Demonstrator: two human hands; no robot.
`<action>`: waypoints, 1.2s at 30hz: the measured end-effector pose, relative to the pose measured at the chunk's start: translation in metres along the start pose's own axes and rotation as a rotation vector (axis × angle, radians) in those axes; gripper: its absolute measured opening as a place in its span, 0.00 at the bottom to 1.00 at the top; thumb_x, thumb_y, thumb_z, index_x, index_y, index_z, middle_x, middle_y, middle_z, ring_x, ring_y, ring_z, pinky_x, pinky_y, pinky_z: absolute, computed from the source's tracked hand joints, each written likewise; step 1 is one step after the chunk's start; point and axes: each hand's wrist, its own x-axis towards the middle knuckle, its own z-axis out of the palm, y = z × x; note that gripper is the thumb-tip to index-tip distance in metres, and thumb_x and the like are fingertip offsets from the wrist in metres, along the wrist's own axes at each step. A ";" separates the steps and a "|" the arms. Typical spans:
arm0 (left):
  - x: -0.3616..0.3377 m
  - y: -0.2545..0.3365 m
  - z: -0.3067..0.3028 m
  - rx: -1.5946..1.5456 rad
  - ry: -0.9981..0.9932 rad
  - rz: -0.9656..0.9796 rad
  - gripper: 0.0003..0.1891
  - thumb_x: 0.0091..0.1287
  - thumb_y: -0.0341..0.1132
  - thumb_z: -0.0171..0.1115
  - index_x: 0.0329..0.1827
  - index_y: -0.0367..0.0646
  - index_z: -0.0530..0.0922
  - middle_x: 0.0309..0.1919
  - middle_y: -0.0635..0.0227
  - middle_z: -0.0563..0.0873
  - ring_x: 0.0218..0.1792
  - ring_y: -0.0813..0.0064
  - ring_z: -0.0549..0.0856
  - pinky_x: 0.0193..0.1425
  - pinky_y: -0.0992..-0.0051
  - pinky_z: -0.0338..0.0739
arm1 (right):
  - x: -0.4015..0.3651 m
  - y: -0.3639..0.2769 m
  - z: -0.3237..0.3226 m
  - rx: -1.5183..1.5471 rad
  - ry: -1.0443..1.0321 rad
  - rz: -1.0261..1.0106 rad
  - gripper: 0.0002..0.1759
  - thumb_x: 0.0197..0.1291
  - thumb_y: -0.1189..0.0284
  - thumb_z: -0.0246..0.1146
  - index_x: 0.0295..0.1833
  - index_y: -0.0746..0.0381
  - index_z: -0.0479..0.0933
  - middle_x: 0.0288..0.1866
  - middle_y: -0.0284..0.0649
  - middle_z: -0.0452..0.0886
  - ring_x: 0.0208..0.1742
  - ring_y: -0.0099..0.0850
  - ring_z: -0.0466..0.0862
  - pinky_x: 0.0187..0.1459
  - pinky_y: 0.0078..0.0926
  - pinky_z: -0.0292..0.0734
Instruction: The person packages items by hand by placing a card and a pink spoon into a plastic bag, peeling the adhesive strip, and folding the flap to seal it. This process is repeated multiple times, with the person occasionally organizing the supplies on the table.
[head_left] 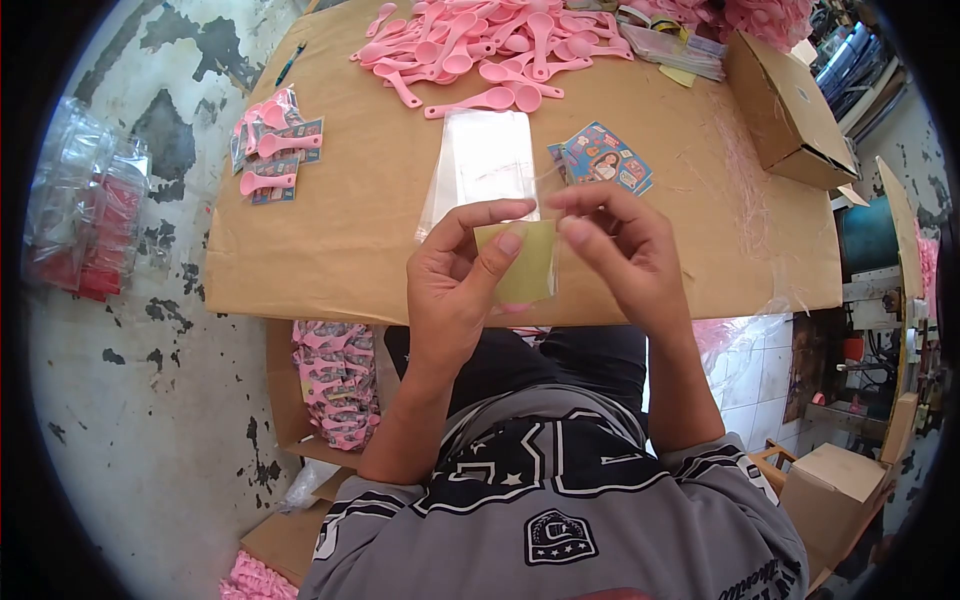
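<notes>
My left hand (455, 275) pinches a small clear plastic bag with a yellow-green card (530, 262) in it, thumb on the card's face. A bit of pink shows at the bag's lower edge. My right hand (625, 245) is curled at the bag's upper right corner, thumb and index finger close together; what lies between them is too fine to make out. Just beyond my hands is a stack of clear plastic bags (490, 150). Printed cards (610, 160) lie to its right.
Pink spoons (460, 45) are heaped at the table's far side. Bagged spoons with cards (270, 180) and a pen (291, 63) lie left. A cardboard box (785, 110) stands at the right edge. Below the table is a box of packed spoons (335, 385).
</notes>
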 end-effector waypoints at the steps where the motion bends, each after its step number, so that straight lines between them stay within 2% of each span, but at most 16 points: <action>1: 0.000 -0.001 -0.003 0.006 -0.024 0.009 0.14 0.79 0.32 0.66 0.62 0.33 0.82 0.58 0.57 0.88 0.49 0.79 0.89 0.44 0.79 0.89 | 0.000 0.001 0.004 0.063 -0.010 0.016 0.10 0.74 0.75 0.66 0.56 0.67 0.83 0.37 0.30 0.84 0.35 0.13 0.78 0.39 0.13 0.73; 4: 0.000 0.003 -0.002 0.014 -0.009 0.026 0.15 0.79 0.31 0.66 0.63 0.33 0.82 0.52 0.60 0.91 0.46 0.80 0.89 0.51 0.78 0.85 | 0.001 0.003 0.009 0.198 -0.018 0.050 0.10 0.74 0.73 0.68 0.56 0.66 0.84 0.37 0.28 0.84 0.37 0.13 0.80 0.40 0.14 0.73; 10: -0.001 0.007 -0.009 0.117 -0.029 -0.032 0.17 0.79 0.30 0.66 0.67 0.32 0.82 0.43 0.62 0.94 0.44 0.83 0.89 0.50 0.82 0.81 | 0.002 0.006 -0.002 0.185 -0.044 0.043 0.09 0.74 0.74 0.68 0.56 0.65 0.84 0.40 0.31 0.87 0.41 0.15 0.83 0.45 0.16 0.77; 16: -0.007 0.011 -0.002 0.187 -0.010 0.095 0.12 0.79 0.28 0.65 0.60 0.32 0.84 0.45 0.60 0.93 0.45 0.84 0.88 0.48 0.83 0.80 | -0.006 -0.008 0.002 0.281 -0.014 0.037 0.09 0.76 0.78 0.64 0.56 0.66 0.85 0.36 0.29 0.84 0.38 0.16 0.80 0.42 0.17 0.74; 19: -0.009 0.007 -0.010 0.130 -0.058 0.160 0.08 0.78 0.25 0.65 0.55 0.32 0.84 0.45 0.61 0.93 0.44 0.83 0.88 0.48 0.83 0.80 | -0.009 -0.004 0.005 0.319 -0.018 -0.021 0.07 0.75 0.80 0.62 0.51 0.66 0.86 0.37 0.30 0.82 0.36 0.16 0.79 0.42 0.18 0.73; 22: -0.011 0.011 -0.019 0.203 -0.143 0.199 0.06 0.78 0.24 0.63 0.52 0.32 0.84 0.43 0.63 0.91 0.43 0.83 0.88 0.48 0.82 0.80 | -0.010 0.001 0.000 0.284 -0.085 -0.083 0.08 0.75 0.81 0.61 0.46 0.66 0.87 0.39 0.32 0.82 0.38 0.18 0.79 0.44 0.20 0.73; 25: -0.012 0.011 -0.021 0.129 -0.136 0.247 0.06 0.78 0.24 0.61 0.50 0.32 0.84 0.40 0.65 0.90 0.42 0.83 0.87 0.48 0.81 0.80 | -0.011 -0.007 -0.001 0.300 -0.105 -0.014 0.08 0.74 0.81 0.62 0.43 0.66 0.87 0.41 0.33 0.82 0.40 0.19 0.79 0.45 0.20 0.72; 28: -0.014 0.015 -0.026 0.036 -0.175 0.214 0.07 0.78 0.25 0.58 0.48 0.31 0.83 0.41 0.65 0.90 0.43 0.82 0.87 0.49 0.80 0.81 | -0.010 -0.011 -0.003 0.307 -0.142 0.040 0.07 0.74 0.79 0.63 0.42 0.67 0.85 0.40 0.32 0.81 0.41 0.18 0.79 0.43 0.19 0.72; 30: -0.016 0.016 -0.032 0.103 -0.171 0.204 0.05 0.77 0.24 0.61 0.49 0.31 0.83 0.41 0.64 0.90 0.44 0.82 0.88 0.50 0.80 0.81 | -0.008 -0.011 0.001 0.307 -0.166 0.001 0.06 0.73 0.77 0.65 0.42 0.67 0.85 0.40 0.32 0.80 0.40 0.17 0.79 0.42 0.17 0.73; 33: -0.020 0.016 -0.032 0.157 -0.129 0.148 0.07 0.75 0.24 0.67 0.52 0.31 0.81 0.43 0.62 0.91 0.47 0.80 0.89 0.50 0.80 0.82 | -0.008 -0.010 0.013 0.190 -0.119 -0.059 0.04 0.73 0.79 0.66 0.48 0.67 0.83 0.41 0.31 0.79 0.41 0.15 0.80 0.41 0.15 0.76; 36: -0.019 0.021 -0.014 0.021 -0.038 0.107 0.15 0.73 0.24 0.71 0.58 0.31 0.80 0.44 0.56 0.93 0.48 0.78 0.90 0.50 0.79 0.82 | -0.009 -0.009 0.018 0.196 -0.109 -0.005 0.12 0.71 0.81 0.68 0.58 0.67 0.79 0.43 0.31 0.79 0.42 0.15 0.80 0.42 0.15 0.79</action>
